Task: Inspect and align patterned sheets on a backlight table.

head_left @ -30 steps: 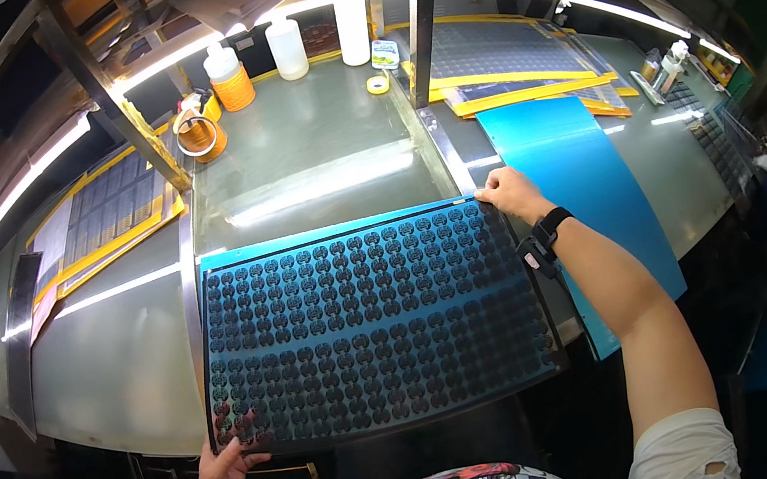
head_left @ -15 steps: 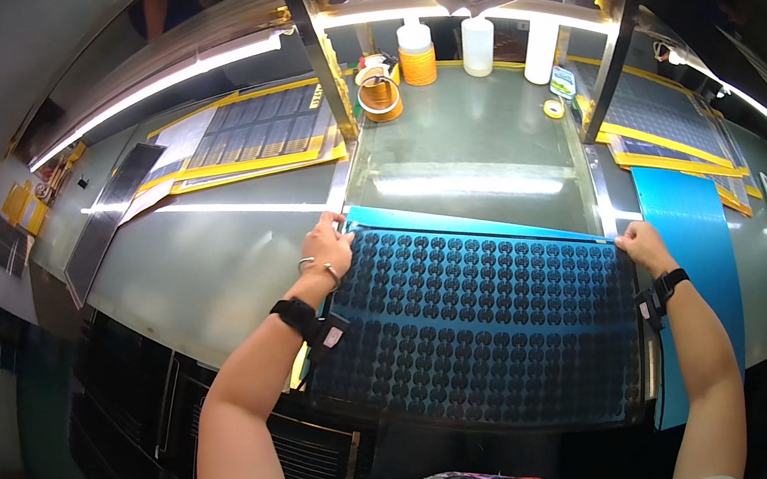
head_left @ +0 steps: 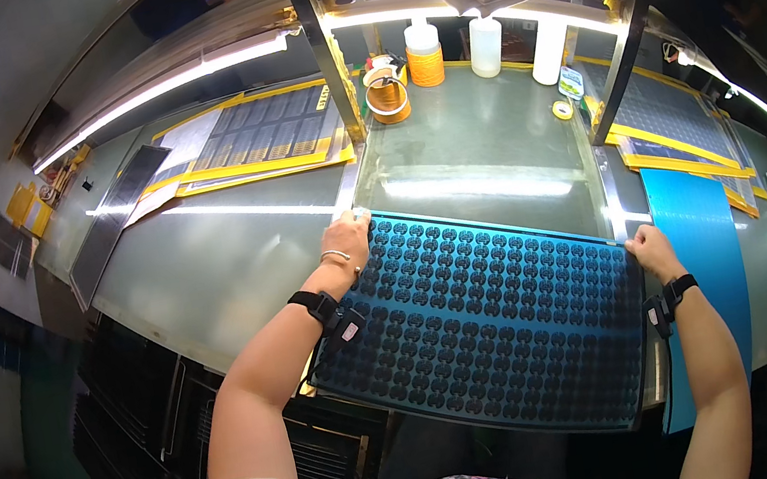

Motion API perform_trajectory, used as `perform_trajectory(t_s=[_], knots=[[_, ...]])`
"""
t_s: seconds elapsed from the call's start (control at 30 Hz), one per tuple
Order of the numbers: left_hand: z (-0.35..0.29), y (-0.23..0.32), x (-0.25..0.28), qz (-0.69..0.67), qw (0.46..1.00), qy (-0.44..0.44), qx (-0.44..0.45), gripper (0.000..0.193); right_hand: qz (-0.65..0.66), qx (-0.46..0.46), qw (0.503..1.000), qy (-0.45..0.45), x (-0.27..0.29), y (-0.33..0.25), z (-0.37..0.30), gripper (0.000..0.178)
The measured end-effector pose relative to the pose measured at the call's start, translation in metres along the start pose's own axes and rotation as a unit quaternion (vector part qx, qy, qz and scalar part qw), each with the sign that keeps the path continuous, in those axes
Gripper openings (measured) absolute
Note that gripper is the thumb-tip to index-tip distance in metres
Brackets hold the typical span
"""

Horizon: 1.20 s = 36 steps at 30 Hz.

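A wide dark sheet (head_left: 477, 315) printed with rows of round black patterns lies over a blue backing, which shows through between the patterns. Its near part reaches past the table's front edge toward me. My left hand (head_left: 350, 241) is closed on the sheet's far left corner, with the fingertips at the edge. At the far right corner, my right hand (head_left: 651, 253) pinches the edge between thumb and fingers. Close beside that hand lies a separate plain blue sheet (head_left: 701, 257), hanging down over the table's front.
The grey-green worktable (head_left: 480, 147) carries an orange cup (head_left: 388, 102), an orange-wrapped bottle (head_left: 425, 65), white bottles (head_left: 486, 50) and a yellow tape roll (head_left: 563, 110). Yellow-edged screens (head_left: 264, 133) lie left; more yellow-edged sheets (head_left: 675, 130) lie right. Metal posts (head_left: 323, 47) stand at the back.
The bare blue strip beyond the dark sheet's far edge no longer shows; the far edges now nearly line up. My left hand has shifted slightly right, and both hands keep hold of the corners.
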<state>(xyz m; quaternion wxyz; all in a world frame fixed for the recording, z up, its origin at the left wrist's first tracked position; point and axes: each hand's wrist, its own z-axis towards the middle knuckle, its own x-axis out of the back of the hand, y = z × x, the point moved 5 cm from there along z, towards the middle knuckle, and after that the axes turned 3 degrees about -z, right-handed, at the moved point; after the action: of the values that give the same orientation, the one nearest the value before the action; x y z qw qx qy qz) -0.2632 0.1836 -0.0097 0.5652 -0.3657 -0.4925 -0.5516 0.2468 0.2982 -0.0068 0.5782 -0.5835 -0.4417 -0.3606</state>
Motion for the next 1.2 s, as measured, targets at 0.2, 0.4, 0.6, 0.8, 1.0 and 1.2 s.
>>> perform_trajectory(t_s=[0.2,0.4,0.6,0.8,1.0,1.2], knots=[[0.008,0.016,-0.005,0.069,0.996,-0.032,-0.055,0.025,0.003,0.018,1.0,0.011,-0.005,0.017,0.003,0.032],[-0.016,0.021,0.008,0.09,0.995,-0.046,-0.024,0.057,-0.047,-0.026,0.998,0.025,0.013,-0.003,-0.014,0.051],[-0.016,0.02,-0.002,0.079,0.989,-0.116,0.054,0.059,-0.005,0.025,0.998,0.06,0.015,0.007,-0.086,0.045],[-0.013,0.025,-0.007,0.108,0.981,-0.146,0.068,0.061,0.001,0.024,0.996,0.081,0.018,0.002,-0.269,0.042],[-0.029,0.015,-0.001,0.135,0.977,-0.145,0.081,0.065,0.401,-0.144,0.898,-0.106,-0.031,0.011,-0.312,0.023],[-0.164,0.026,0.034,0.041,0.997,-0.058,-0.011,0.066,0.581,-0.226,0.781,-0.031,-0.048,0.02,-0.321,0.017]])
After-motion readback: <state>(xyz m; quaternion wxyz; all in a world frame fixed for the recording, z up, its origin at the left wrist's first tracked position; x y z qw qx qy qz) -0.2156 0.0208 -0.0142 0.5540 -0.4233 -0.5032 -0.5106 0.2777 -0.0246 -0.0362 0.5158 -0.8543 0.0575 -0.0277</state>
